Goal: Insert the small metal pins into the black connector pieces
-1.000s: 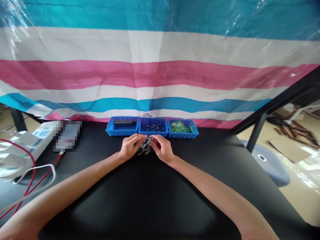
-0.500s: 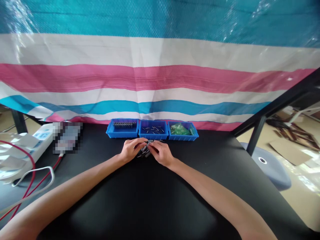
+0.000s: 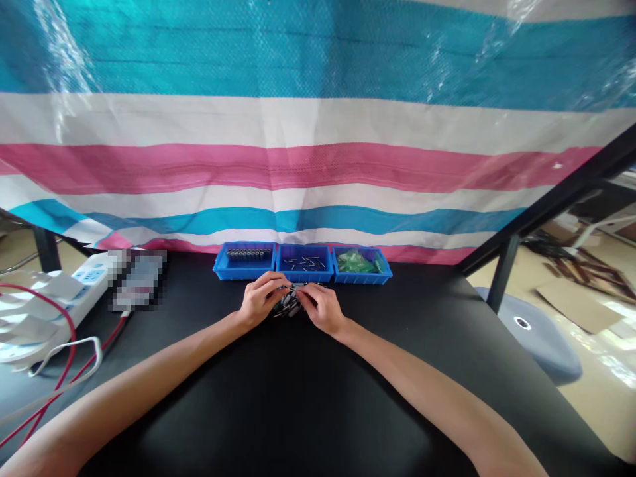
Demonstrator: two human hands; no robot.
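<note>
Black tabletop [image 3: 298, 411] carries a small heap of dark cylindrical parts [image 3: 288, 309], which lies between the two hands, touching both. The left hand [image 3: 259, 301] rests at the heap's 9 o'clock, fingers curled narrow with their tips over the parts. The right hand [image 3: 322, 306] rests at the heap's 3 o'clock, likewise curled, and its fingertips meet the left ones above the heap. The parts are too small to tell whether either hand pinches one.

At 12 o'clock from the hands, just beyond the heap, three blue bins stand touching in a row. The left bin [image 3: 243, 273] holds a line of dark parts, the middle bin [image 3: 304, 276] holds scattered thin pins, and the right bin [image 3: 362, 277] holds green pieces. A striped tarp [image 3: 318, 165] hangs behind the bins.

At 9 o'clock, well apart from the hands, a white power strip [image 3: 82, 281] lies with a red cable [image 3: 64, 324] looping near it. At 3 o'clock, off the table, stands a grey stool [image 3: 539, 341].
</note>
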